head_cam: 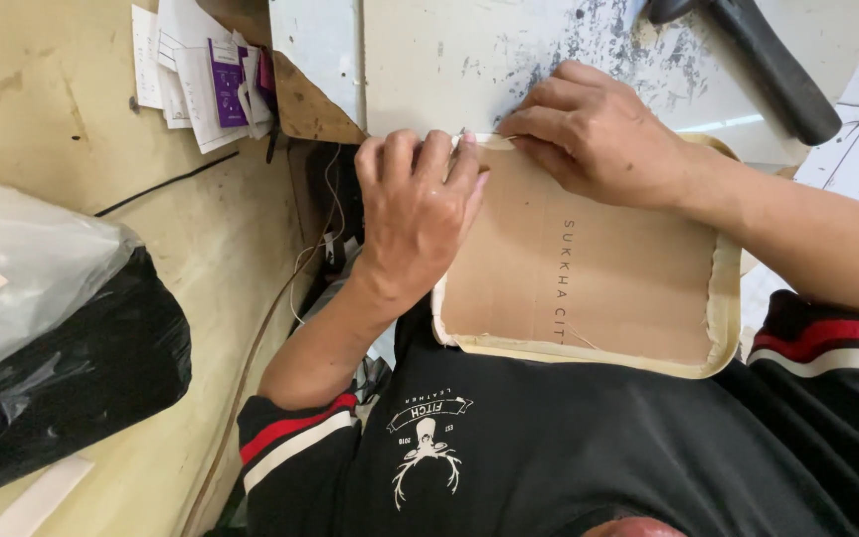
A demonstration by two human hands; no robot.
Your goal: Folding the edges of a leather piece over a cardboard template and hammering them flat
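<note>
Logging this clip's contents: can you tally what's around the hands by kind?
Hands: 2, left hand and right hand, both pressing the panel's top edge
Cardboard panel with cream wrapped edging: 1
Black tool handle: 1
Black plastic bag: 1
Clear plastic bag: 1
Stack of paper slips: 1
Total: 7

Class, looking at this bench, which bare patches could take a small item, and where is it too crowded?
Free: the pale wooden bench between the stack of papers and the black plastic bag; also the brown cardboard panel's lower middle. Crowded: the panel's top edge, where the left hand and right hand pinch its cream trim.
</note>
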